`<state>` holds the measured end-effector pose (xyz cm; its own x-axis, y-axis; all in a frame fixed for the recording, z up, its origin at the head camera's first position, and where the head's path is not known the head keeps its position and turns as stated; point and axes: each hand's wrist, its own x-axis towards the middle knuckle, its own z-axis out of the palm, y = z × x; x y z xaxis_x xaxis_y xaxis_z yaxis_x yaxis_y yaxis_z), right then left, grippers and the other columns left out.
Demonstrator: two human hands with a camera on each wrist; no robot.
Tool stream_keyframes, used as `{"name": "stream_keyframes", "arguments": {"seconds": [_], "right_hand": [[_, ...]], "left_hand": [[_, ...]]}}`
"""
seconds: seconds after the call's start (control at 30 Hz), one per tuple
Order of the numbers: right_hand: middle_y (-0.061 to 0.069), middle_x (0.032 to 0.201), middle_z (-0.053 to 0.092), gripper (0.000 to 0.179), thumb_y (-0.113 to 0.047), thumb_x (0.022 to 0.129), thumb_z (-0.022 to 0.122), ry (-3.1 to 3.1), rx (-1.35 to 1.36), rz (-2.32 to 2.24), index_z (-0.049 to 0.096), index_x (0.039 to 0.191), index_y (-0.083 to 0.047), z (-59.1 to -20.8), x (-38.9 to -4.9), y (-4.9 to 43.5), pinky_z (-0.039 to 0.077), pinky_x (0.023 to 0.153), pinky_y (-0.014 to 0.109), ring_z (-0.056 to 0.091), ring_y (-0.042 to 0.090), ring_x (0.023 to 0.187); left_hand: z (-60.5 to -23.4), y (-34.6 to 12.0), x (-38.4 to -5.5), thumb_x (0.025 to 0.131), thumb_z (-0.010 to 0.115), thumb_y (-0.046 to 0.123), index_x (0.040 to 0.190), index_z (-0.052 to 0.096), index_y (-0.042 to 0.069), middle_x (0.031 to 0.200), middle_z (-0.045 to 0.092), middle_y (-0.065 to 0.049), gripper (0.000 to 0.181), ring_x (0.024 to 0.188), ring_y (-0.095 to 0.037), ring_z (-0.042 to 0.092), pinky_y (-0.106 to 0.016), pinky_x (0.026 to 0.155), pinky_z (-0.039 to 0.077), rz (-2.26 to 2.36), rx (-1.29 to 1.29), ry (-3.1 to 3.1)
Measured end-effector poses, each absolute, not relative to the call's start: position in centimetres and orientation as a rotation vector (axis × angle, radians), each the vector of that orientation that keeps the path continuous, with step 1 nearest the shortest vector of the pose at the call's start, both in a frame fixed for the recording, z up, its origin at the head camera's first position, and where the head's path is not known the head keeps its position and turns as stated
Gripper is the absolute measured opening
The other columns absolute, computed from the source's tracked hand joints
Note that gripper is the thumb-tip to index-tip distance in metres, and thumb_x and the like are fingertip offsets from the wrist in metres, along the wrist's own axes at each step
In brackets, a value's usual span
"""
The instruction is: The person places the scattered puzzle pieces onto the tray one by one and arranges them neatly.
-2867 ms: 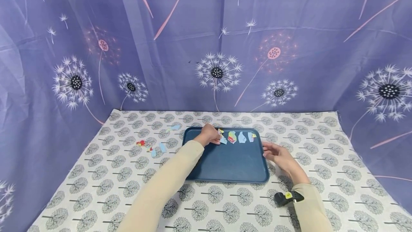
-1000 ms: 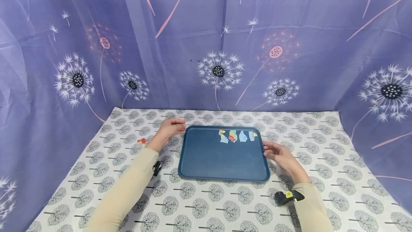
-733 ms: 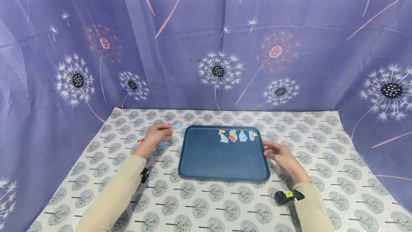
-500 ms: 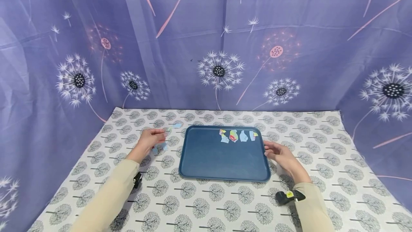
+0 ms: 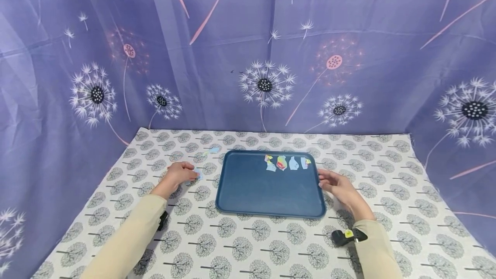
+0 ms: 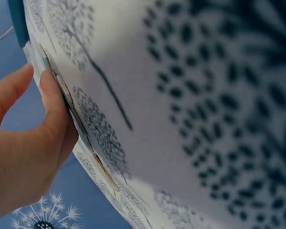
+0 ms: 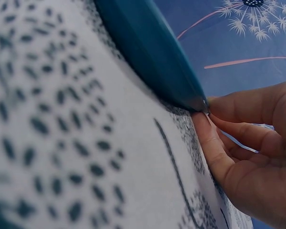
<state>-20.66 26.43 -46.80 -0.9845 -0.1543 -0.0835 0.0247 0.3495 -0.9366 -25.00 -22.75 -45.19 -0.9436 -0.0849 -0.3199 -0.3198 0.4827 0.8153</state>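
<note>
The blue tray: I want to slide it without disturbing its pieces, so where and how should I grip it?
Probably by the raised rim, midway along both short sides, coming in from left and right. The tray lies flat, and its four pieces sit in a row near the far edge, so this grip should avoid them. The right hand touches the right rim.

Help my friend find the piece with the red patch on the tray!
Find the dark-blue tray on the tree-patterned cloth. Near its far edge lie four small pieces in a row. Yours is the second piece from the left: mostly red and yellow-green, while its neighbours show plenty of light blue.
</note>
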Motion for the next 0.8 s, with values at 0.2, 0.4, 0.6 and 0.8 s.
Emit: {"name": "stream_keyframes", "arguments": {"seconds": [0.2, 0.4, 0.6, 0.8], "right_hand": [[0.028, 0.129, 0.052, 0.057, 0.000, 0.091, 0.060, 2.451, -0.115, -1.686, 0.038, 0.142, 0.008, -46.7, -20.6, 26.3, 0.052, 0.088, 0.017, 0.056, 0.025, 0.110], [0.027, 0.128, 0.053, 0.056, -0.001, 0.091, 0.061, 2.459, -0.099, -1.684, 0.039, 0.142, 0.006, -46.9, -20.7, 26.6, 0.052, 0.088, 0.016, 0.057, 0.026, 0.111], [0.026, 0.128, 0.053, 0.055, -0.003, 0.091, 0.061, 2.473, -0.099, -1.668, 0.040, 0.142, 0.005, -46.9, -20.8, 26.7, 0.052, 0.088, 0.016, 0.057, 0.023, 0.110], [0.027, 0.127, 0.053, 0.056, -0.002, 0.090, 0.062, 2.454, -0.107, -1.692, 0.040, 0.141, 0.006, -47.0, -20.7, 26.5, 0.052, 0.087, 0.015, 0.058, 0.013, 0.103]], "left_hand": [[-45.2, -22.7, -25.0, 0.083, 0.073, 0.011, 0.116, 0.055, -0.003, 0.102, 0.058, -0.016, 0.041, 0.086, -0.026, 0.059, -0.036, 0.070, 0.054, 1.295, -0.328, 2.600], [-45.4, -22.4, -25.3, 0.079, 0.076, 0.010, 0.111, 0.054, 0.001, 0.104, 0.056, -0.016, 0.041, 0.084, -0.026, 0.057, -0.035, 0.067, 0.052, 1.267, -0.348, 2.640], [-45.2, -21.9, -25.3, 0.078, 0.076, 0.007, 0.107, 0.050, 0.005, 0.101, 0.056, -0.014, 0.038, 0.079, -0.024, 0.055, -0.032, 0.061, 0.047, 1.278, -0.359, 2.662], [-44.9, -21.7, -25.2, 0.081, 0.070, -0.004, 0.111, 0.049, 0.000, 0.089, 0.058, -0.014, 0.037, 0.069, -0.021, 0.064, -0.033, 0.064, 0.059, 1.474, -0.346, 2.577]]}}
